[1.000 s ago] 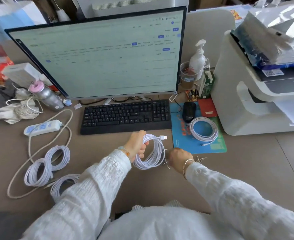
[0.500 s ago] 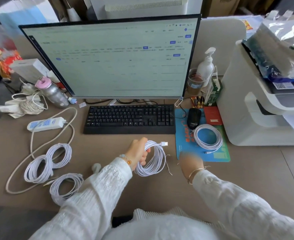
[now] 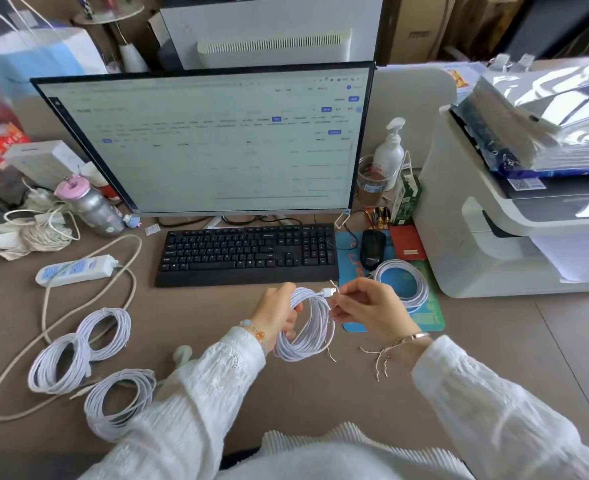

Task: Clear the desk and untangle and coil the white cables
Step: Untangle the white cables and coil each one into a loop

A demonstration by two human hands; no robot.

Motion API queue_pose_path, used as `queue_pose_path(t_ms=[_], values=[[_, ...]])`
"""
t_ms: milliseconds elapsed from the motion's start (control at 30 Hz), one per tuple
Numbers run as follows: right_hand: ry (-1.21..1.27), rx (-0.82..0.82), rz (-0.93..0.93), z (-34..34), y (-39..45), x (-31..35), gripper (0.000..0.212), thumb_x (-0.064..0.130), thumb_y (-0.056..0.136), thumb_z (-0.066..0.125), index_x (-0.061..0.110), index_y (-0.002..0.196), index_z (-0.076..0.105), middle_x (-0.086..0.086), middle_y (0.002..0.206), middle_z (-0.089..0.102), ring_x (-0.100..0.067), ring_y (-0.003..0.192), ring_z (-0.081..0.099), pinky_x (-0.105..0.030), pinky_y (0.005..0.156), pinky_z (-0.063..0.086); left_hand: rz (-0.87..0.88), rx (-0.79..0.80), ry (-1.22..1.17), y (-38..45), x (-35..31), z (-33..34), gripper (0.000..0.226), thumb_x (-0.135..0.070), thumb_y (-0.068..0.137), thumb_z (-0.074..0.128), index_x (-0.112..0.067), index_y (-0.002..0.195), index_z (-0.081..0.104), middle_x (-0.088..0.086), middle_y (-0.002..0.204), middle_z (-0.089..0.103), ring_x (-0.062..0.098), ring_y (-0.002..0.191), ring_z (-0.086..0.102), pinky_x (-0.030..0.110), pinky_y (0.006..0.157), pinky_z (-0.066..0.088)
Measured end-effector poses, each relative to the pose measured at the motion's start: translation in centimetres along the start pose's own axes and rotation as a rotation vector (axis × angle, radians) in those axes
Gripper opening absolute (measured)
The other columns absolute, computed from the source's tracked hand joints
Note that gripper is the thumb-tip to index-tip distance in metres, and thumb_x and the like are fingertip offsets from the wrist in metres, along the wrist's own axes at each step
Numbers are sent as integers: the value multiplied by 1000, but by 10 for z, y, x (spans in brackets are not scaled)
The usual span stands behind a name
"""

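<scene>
White lace sleeves (image 3: 216,382) (beaded bracelet (image 3: 255,331))

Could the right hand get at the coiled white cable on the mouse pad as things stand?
Probably yes: the coil on the mouse pad lies uncovered just beyond the right hand, but that hand pinches the held coil's plug end.

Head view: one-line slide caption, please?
Left hand grips a coiled white cable while right hand pinches its plug end before the keyboard.

Monitor text (image 3: 216,133) blurred, unreadable
</scene>
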State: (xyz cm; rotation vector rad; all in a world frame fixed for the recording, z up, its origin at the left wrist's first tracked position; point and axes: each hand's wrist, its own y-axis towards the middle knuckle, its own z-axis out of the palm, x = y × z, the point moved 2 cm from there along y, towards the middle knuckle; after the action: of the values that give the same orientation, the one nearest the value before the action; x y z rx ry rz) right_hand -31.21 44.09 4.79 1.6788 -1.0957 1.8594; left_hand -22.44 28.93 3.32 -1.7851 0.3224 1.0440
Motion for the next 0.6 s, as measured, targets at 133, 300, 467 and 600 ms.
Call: queue_pose_path(t_ms=[133, 300, 467, 600], values=[[-104, -15, -113, 20, -9, 1, 18, -2, 85, 67, 13, 76, 63, -15, 81, 71, -26, 75, 73, -45, 79, 59, 43, 35, -47, -13, -10, 11, 35, -27, 95, 36, -11, 65, 43, 0, 44, 25, 13, 35, 17, 23, 45, 21], [-249, -70, -361, 27, -20, 4, 22, -3, 83, 69, 19, 80, 68, 2, 79, 71, -12, 76, 71, -34, 77, 57, 79, 74, -53, -28, -18, 13, 41, -28, 95, 33, -9, 62, 47, 0, 41, 28, 13, 33, 19, 22, 44, 22], [-417, -218, -641, 25, -29, 9, 10, 4, 80, 74, 14, 83, 74, 11, 79, 71, -3, 71, 64, -23, 63, 53, 218, 93, 83, -39, -26, 10, 37, -24, 94, 39, -17, 59, 40, -4, 46, 26, 12, 39, 20, 22, 45, 18], [-438, -283, -758, 22, -31, 10, 7, 8, 80, 75, 13, 85, 76, 5, 86, 66, -7, 72, 59, -23, 55, 49, 386, 54, 212, -43, -30, 7, 42, -33, 97, 43, -6, 65, 45, 5, 59, 35, 16, 51, 31, 29, 53, 25]])
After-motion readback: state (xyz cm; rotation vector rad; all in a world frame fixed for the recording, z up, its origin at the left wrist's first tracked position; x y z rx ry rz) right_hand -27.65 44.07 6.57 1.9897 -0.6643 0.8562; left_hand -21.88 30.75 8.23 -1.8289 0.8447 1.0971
